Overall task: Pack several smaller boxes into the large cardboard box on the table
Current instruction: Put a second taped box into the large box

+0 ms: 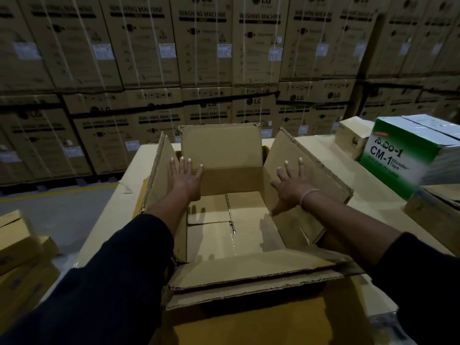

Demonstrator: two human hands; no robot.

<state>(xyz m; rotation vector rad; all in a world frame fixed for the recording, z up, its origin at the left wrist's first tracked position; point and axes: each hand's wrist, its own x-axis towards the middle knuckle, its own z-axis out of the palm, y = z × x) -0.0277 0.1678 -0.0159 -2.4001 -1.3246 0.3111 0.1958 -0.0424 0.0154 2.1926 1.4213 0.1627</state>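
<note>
Dim warehouse, stacked washing-machine cartons behind

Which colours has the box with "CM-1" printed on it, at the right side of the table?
The CM-1 box is green and white with dark lettering, seen in the head view.

Large cardboard box on the table right before you, your left hand inside by its left flap, your right hand against its right flap, tape box far right, stacked washing-machine cartons behind.
</note>
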